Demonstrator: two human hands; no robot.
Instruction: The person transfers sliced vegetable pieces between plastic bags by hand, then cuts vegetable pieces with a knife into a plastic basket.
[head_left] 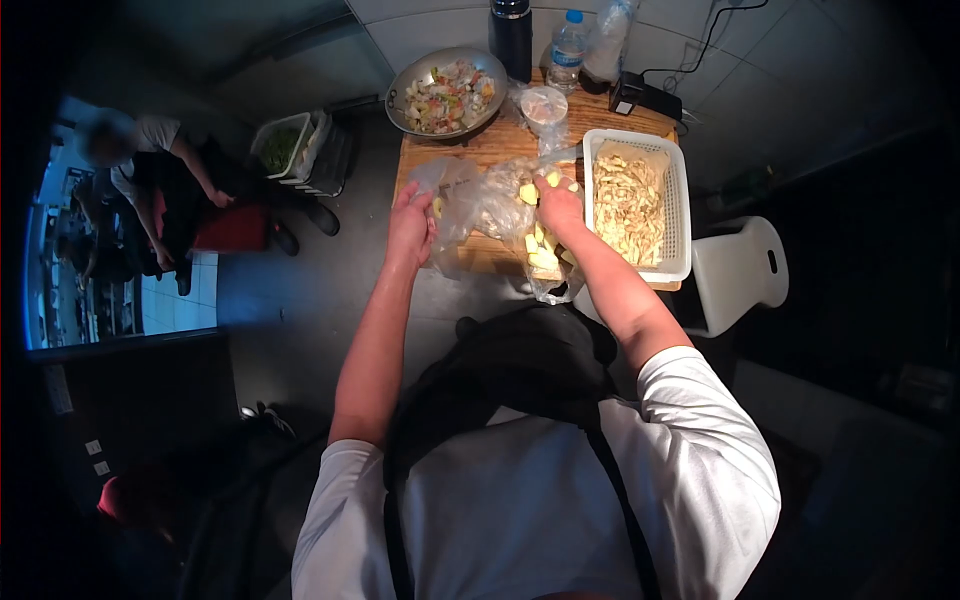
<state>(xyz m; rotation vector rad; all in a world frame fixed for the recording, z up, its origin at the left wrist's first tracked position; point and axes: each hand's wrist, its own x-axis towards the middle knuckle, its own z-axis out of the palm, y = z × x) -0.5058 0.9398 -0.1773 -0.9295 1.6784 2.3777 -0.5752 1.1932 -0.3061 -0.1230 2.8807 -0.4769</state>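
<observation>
Pinching a bag [452,210], left hand [408,230].
Right hand [562,208], at yellow chunks [528,194] right of the bag, has bent fingers; can't tell the grip.

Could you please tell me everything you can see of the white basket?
The white basket is rectangular, apparently plastic, with rounded corners, a raised rim and perforated walls. It sits upright at the right end of the wooden table, holding many pale yellow-brown pieces. The right forearm passes its near left corner; I cannot tell whether they touch.
</observation>
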